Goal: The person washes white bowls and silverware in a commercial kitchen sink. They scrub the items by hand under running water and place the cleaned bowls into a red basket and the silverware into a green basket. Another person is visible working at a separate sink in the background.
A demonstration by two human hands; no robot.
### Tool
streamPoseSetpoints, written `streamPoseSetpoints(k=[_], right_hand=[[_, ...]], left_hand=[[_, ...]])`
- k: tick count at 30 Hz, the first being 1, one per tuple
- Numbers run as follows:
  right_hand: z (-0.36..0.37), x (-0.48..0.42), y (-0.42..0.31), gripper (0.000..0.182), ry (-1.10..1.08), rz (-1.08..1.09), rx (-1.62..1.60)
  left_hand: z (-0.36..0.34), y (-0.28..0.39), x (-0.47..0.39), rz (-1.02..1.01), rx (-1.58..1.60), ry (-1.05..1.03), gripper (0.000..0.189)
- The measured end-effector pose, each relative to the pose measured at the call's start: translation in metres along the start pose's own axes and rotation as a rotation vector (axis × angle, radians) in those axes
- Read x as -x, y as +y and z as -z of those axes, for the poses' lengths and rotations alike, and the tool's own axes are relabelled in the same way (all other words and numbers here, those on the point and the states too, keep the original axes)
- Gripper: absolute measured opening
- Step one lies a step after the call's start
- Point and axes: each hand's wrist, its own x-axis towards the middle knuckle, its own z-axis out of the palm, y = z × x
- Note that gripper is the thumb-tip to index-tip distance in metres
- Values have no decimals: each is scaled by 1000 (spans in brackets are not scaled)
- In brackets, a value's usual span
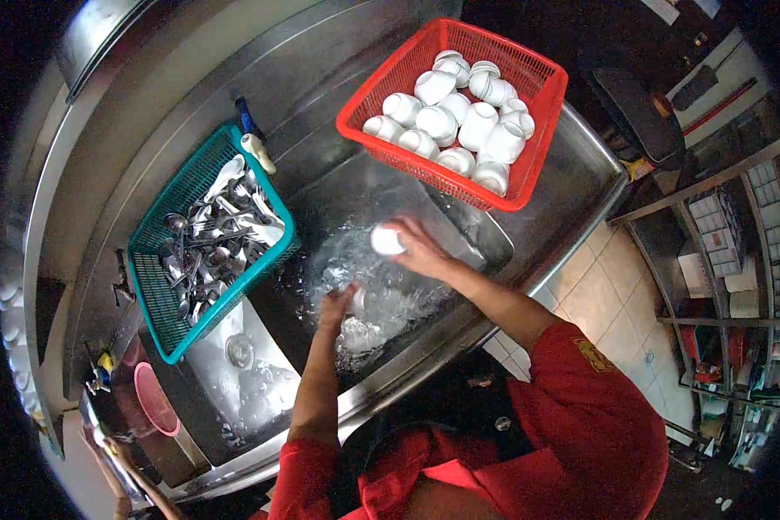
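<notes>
My right hand (419, 247) grips a small white cup (387, 240) above the churned water of a stainless steel sink basin (364, 188). Lower and to the left, my left hand (339, 304) is at the water, beside a blurred white thing (359, 300); whether it grips this cannot be told. A red plastic basket (390, 146) at the top right holds many white cups (437, 122), piled at various tilts. On the left, a green plastic basket (195, 341) holds a heap of metal and white cutlery (218, 237).
A cream-handled tap (258, 153) stands behind the green basket. A second basin with a drain (240, 351) lies below it, near a pink plastic tub (156, 398). The sink's steel front rim (390, 390) runs before me. Shelves with stacked dishes (715, 231) stand at the right. Another person's forearms show at lower left.
</notes>
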Motion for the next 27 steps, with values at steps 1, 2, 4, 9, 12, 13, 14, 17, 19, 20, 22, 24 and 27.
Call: streamPoseSetpoints(k=[1,2,4,9,12,13,14,17,19,20,22,24,27], right_hand=[[2,3,10,63,49,-54,134],[2,5,17,66,11,-158,195],[-7,24,54,69,4,-441,252],[-9,6,-10,72,-523,-1069,-864],[19,-16,-53,68,-554,-679,-720],[22,-21,-50,67,-436,-291,-605],[37,-30,-62,68,-385,-119,-443],[128,-58,-126,65,-260,-4,-163],[165,-83,-120,70,-90,71,-82],[187,-95,-125,72,-47,50,-80],[225,-125,-71,71,57,14,264],[252,-146,-16,73,172,-136,320],[248,-180,17,79,201,-352,431]], left_hand=[[11,-23,-1,-108,-67,45,38],[23,-52,-2,-217,-136,95,38],[-6,-24,10,54,-58,69,22],[-28,-33,24,197,244,-93,14],[-41,14,29,455,539,-49,33],[-39,38,30,392,435,-178,36],[-32,55,33,332,341,-285,39],[-45,172,71,-12,24,-282,67],[-39,216,74,-297,-208,-306,74],[-37,233,78,-446,-331,-176,75],[-51,276,76,-674,-399,-61,77],[-76,338,97,-701,-416,-7,74],[-96,364,70,-834,-379,-161,73]])
